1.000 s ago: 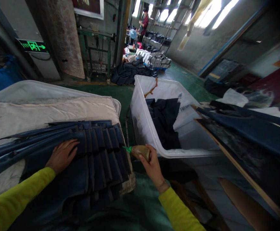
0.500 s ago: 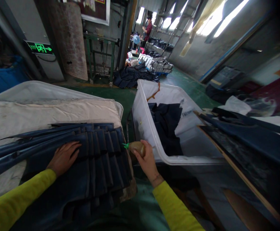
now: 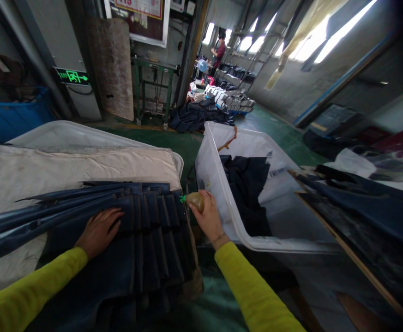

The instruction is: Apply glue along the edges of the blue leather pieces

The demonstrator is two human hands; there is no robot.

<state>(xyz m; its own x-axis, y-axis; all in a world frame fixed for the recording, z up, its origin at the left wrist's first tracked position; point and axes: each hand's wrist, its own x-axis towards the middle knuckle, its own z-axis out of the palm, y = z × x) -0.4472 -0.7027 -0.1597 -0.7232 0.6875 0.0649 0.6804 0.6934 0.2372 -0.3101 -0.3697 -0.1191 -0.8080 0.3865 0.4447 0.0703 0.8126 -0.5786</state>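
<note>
Right hand [image 3: 206,216] grips squeeze bottle [image 3: 195,201], slid farther along right edge of fanned dark panels [image 3: 146,240]; green nozzle [image 3: 183,198] now near far corner, contact unclear; attention apparently on that end. Left hand [image 3: 99,230] unmoved, open, lying flat on panels.

one bottle [image 3: 195,202], two yellow-sleeved hands [image 3: 99,232]

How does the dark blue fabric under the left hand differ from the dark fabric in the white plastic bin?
The dark blue layered fabric lies in overlapping rows; the dark fabric heap in the white plastic bin lies jumbled. The layered fabric has the left hand on it; no hand touches the heap. Both look dark.
</note>
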